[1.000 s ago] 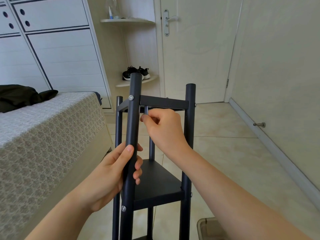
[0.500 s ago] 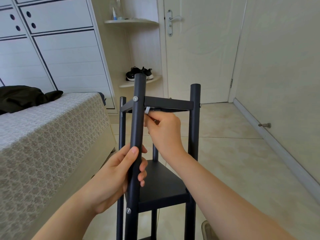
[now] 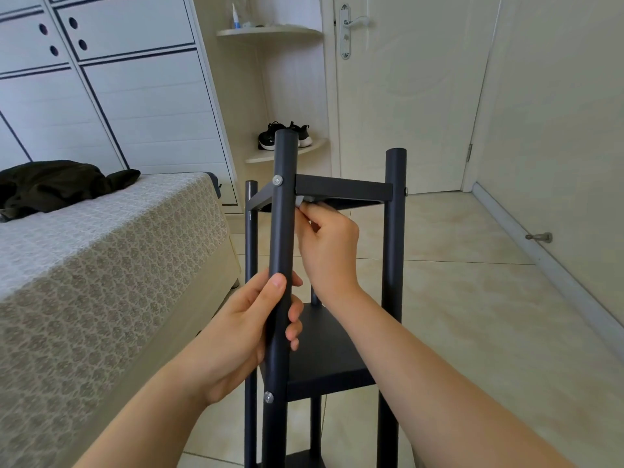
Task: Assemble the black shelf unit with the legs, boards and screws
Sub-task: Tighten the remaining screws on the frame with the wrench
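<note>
The black shelf unit (image 3: 393, 248) stands upright on the tiled floor (image 3: 472, 298) in the middle of the view and runs off the frame at 6 o'clock, so its feet are cut off. The left hand (image 3: 250, 329) is wrapped round the near leg (image 3: 283, 231), thumb on the front of the tube and fingertips showing at its right side. That leg hides part of the unit behind it.

Just toward 1 o'clock from it, the right hand (image 3: 329, 244) is curled under the top board (image 3: 344, 190). Its thumb and forefinger pinch a small pale metal piece (image 3: 300, 201) right against the near leg. Only the tip of the piece shows, so I cannot tell what kind of tool or fitting it is.

A silver screw (image 3: 277, 180) sits in the near leg level with the top board, and a lower screw (image 3: 268, 397) sits beside the middle board (image 3: 324, 352). The right forearm crosses that board's right edge. The far back leg (image 3: 315, 297) shows only in short stretches behind the wrist.

At 9 o'clock lies a bed (image 3: 101, 265) with a dark garment (image 3: 57, 184) on it, cut off by the frame. At 12 o'clock a pair of black shoes (image 3: 304, 133) on a corner shelf is partly hidden by the leg's top.
</note>
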### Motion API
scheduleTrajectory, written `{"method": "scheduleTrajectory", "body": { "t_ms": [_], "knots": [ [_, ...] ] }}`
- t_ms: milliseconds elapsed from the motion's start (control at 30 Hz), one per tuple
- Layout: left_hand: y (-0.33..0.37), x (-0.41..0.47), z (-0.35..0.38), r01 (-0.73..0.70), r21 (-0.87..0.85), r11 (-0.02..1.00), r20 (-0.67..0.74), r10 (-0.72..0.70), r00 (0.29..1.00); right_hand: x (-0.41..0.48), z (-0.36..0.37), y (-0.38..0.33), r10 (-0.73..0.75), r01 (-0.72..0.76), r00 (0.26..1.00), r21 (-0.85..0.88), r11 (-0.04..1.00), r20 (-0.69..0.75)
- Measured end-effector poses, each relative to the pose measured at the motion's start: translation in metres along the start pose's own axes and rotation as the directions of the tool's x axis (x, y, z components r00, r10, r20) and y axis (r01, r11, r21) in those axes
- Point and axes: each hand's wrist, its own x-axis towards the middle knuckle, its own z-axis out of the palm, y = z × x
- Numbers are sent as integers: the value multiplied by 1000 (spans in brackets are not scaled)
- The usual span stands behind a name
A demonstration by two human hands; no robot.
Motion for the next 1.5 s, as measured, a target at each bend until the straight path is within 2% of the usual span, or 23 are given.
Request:
{"method": "scheduleTrajectory", "body": {
  "t_ms": [333,633,733,800,933,1033,1167,1300,1500],
  "knots": [
    [-1,8,-3,-24,21,1000,-47,25,999,-1,-27,-3,210,-201,948,-60,978,240],
    [-1,16,-1,-12,26,1000,-120,15,993,-10,-86,-10,199,-142,936,-204,969,290],
    [1,17,1,0,19,1000,-129,3,992,-12,-105,-2,285,-191,905,-298,935,315],
    [2,16,2,5,23,1000,-137,-2,991,-16,-112,5,384,-276,864,-332,902,324],
    [2,13,5,13,23,1000,-161,-10,987,-25,-115,10,576,-550,715,-190,813,396],
    [1,12,7,17,32,999,-189,-11,982,-32,-110,11,642,-668,622,-125,734,448],
    [2,9,9,8,128,992,-287,30,957,-40,-100,13,648,-700,617,-65,711,448],
    [-4,0,6,74,388,919,-440,114,891,-43,-95,15,622,-738,616,79,670,483],
    [-24,-24,6,179,384,906,-573,81,816,-39,-89,17,617,-768,588,121,629,523]
  ]
}}
